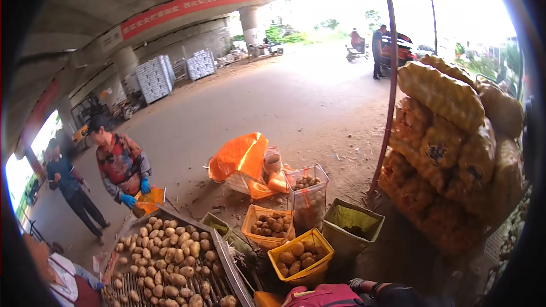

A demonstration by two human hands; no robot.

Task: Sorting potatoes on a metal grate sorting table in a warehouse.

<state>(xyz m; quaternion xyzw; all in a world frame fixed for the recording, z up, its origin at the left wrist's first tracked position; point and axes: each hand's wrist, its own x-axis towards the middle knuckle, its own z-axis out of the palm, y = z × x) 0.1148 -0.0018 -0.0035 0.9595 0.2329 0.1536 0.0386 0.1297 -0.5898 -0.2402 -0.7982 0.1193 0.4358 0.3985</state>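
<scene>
My right hand, in a grey glove with a dark sleeve behind it, is at the bottom edge beside pink clothing. Its fingers are mostly hidden. My left hand is out of view. Before me, a slatted sorting table with a metal side rail bears many potatoes. Beyond my right hand stands a yellow basket of large potatoes. An orange-lined basket holds smaller ones. A tall mesh-lined basket holds very small ones, and a green-lined bin has something dark inside.
Stacked net sacks of potatoes rise at right behind a leaning pole. A blue-gloved person handles an orange bag at the table's far end. Another person is at lower left. Orange sheeting lies beyond the baskets.
</scene>
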